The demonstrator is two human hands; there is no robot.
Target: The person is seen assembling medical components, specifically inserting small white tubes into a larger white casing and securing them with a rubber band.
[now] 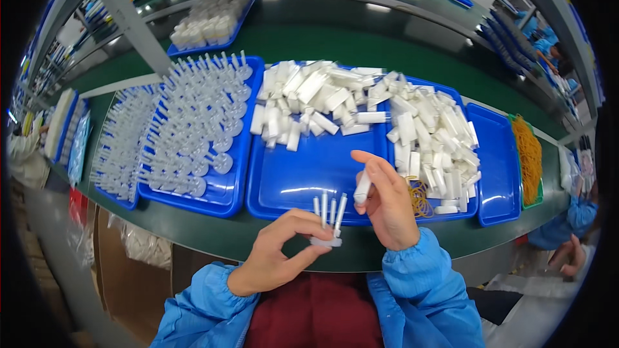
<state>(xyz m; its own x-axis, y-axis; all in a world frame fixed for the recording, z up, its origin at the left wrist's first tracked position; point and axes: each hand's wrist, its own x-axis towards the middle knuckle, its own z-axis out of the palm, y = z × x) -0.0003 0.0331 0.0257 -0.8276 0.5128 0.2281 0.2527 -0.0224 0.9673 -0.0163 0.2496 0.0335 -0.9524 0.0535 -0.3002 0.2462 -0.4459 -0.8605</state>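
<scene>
My left hand pinches a clear plastic piece by its round, flat base. Several thin tubes stand up from that base, some with whitish lengths. Close beside it, my right hand is raised over the front of the middle tray and grips a small white cylinder between thumb and fingers. Beyond both hands, a heap of white wrapped pieces lies at the back of the blue middle tray. Several yellow rubber bands lie just right of my right hand.
At left, blue trays hold rows of clear tubed pieces. More white pieces fill the right tray, beside a narrow blue tray and rubber bands in a green tray. A metal post stands far left; another person's hand shows right.
</scene>
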